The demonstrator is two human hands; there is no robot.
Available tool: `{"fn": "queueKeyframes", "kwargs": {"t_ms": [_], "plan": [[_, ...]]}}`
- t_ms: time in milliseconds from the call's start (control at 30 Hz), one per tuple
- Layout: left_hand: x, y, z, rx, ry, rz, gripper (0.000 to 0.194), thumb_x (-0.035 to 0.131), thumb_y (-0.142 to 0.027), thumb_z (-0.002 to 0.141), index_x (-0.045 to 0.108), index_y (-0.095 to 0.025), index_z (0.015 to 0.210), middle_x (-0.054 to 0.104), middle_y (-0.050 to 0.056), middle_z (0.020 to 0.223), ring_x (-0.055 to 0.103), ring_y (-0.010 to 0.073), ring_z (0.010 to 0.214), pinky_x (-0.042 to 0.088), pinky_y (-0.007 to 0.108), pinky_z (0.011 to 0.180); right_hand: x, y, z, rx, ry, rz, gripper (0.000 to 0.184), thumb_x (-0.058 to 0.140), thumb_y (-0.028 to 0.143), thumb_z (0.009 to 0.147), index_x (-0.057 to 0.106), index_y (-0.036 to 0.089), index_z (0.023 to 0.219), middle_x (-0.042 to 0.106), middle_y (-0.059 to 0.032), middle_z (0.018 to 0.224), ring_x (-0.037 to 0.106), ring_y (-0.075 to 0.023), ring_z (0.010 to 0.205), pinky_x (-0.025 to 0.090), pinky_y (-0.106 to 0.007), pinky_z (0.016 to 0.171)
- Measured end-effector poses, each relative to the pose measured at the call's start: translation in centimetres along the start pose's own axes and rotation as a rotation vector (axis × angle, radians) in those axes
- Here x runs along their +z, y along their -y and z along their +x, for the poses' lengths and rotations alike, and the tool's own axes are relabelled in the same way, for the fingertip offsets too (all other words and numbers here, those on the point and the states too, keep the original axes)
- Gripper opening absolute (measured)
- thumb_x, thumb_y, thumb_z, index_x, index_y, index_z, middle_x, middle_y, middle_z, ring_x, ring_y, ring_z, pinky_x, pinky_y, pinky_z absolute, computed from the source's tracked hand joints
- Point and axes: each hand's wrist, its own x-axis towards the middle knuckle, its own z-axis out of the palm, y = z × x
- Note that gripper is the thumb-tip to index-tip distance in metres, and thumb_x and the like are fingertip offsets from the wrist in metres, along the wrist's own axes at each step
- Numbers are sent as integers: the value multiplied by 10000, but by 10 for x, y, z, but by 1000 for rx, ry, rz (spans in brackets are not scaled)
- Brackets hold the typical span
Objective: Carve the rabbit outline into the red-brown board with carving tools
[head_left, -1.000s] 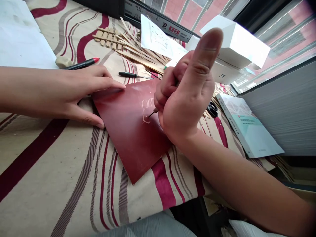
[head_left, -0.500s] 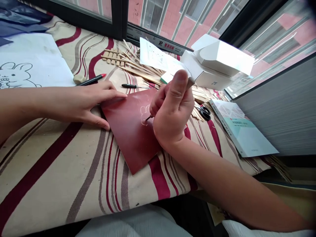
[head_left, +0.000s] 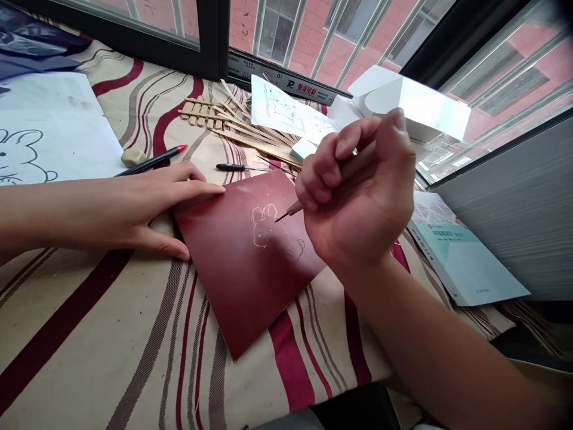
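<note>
A dark red square board (head_left: pixel 237 286) lies on the striped cloth in front of me. Pale scratched lines on it form an animal with two upright ears (head_left: pixel 264 226), and its body is drawn in fainter, darker lines. My left hand (head_left: pixel 152 209) is open, with forefinger and thumb spread and touching the board's left edge. Curled round a wooden-handled needle tool (head_left: pixel 294 208), my right hand (head_left: pixel 367 197) is above the board's right side. The tool's thin dark tip points at the drawing's head; whether it touches the surface I cannot tell.
Beyond the board lie a thin black-handled tool (head_left: pixel 230 168), a black pen (head_left: pixel 154 160), an eraser (head_left: pixel 133 157) and wooden strips (head_left: pixel 250 134). Left is a paper with a rabbit drawing (head_left: pixel 58 113). A white box (head_left: pixel 412 101) and a book (head_left: pixel 470 257) stand right, near the window.
My right hand has moved right and turned its palm more upward, lifting away and uncovering more of the drawing. My left hand stays at the board's edge. The whole view has shifted slightly.
</note>
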Motion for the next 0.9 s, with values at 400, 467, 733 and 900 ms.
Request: {"fn": "queueKeyframes", "kwargs": {"t_ms": [400, 467, 733, 900], "plan": [[4, 9, -1, 35, -24, -3, 854, 701, -713, 874, 391, -436, 1620, 501, 38, 1524, 531, 303, 1373, 448, 368, 1139, 2, -8, 5, 262, 172, -28, 705, 613, 735, 955, 229, 243, 627, 213, 79, 528, 170, -87, 421, 191, -250, 396], [4, 4, -2, 18, -45, 9, 848, 675, -719, 894, 385, -413, 1629, 500, 48, 1508, 539, 303, 1369, 438, 370, 1142, 4, -8, 8, 287, 180, -2, 686, 501, 653, 1047, 202, 243, 585, 186, 72, 492, 147, -89, 403, 182, -251, 382], [2, 6, 1, 32, -9, 6, 823, 666, -722, 898, 412, -400, 1611, 514, 53, 1491, 531, 285, 1336, 448, 353, 1122, 4, -8, 15, 374, 223, 122, 622, 215, 319, 1132, 191, 230, 517, 131, 57, 449, 79, -90, 373, 123, -237, 338], [2, 8, 1, 30, -9, 9, 835, 660, -738, 894, 403, -397, 1613, 525, 70, 1492, 526, 294, 1349, 456, 380, 1136, 3, -9, 16, 374, 212, 100, 634, 305, 394, 1132, 221, 233, 524, 157, 63, 449, 94, -81, 381, 138, -225, 332]]}}
